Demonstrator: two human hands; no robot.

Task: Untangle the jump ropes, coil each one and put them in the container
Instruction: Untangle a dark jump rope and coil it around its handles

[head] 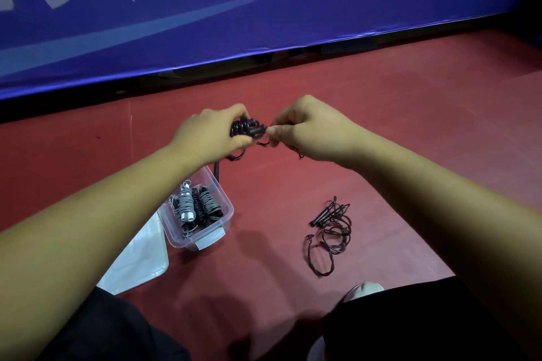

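Observation:
My left hand (212,133) grips a coiled black jump rope (248,127) held above the red floor. My right hand (305,129) pinches the rope's loose end just right of the coil. A black handle (217,170) hangs below the left hand. Under my left forearm stands a clear plastic container (224,202) holding a grey coiled rope (185,204) and a black-and-grey coiled one (207,204). Another black jump rope (331,228) lies loose and tangled on the floor to the right, its handles together at its top left.
The container's translucent lid (140,258) lies flat on the floor left of the container. A blue banner barrier (264,14) runs across the back. My knees in black shorts (410,325) and a white shoe (363,290) fill the bottom edge.

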